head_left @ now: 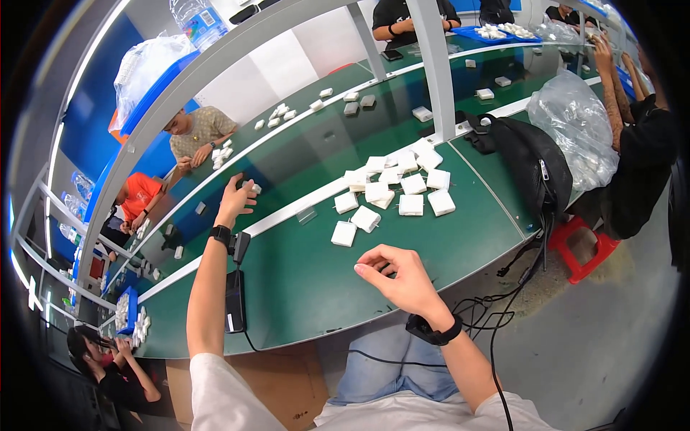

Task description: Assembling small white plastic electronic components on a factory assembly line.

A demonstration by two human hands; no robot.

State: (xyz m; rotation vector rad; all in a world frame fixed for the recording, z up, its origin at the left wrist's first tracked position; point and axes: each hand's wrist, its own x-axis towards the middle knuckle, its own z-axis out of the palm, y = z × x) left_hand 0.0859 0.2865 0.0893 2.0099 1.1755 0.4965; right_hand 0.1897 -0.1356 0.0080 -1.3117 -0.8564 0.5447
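My left hand (236, 204) reaches over the dark green conveyor belt (302, 169). Its fingers are spread, and a small white block (256, 188) lies right by the fingertips; contact cannot be made out. Above the near green worktop (287, 287), my right hand (397, 279) is loosely closed, thumb against curled fingers, with nothing visible in it. Ahead of it lies a loose pile of white square charger-like blocks (412, 184), several with thin metal pins. The nearest single block (343, 233) sits just beyond my right fingertips.
Grey metal posts (435, 72) and a rail rise over the belt. A black bag (528, 161) and clear plastic bag (575, 122) lie at the right. A black device (235, 302) with a cable rests by my left forearm. A red stool (582, 248) stands right; co-workers sit around.
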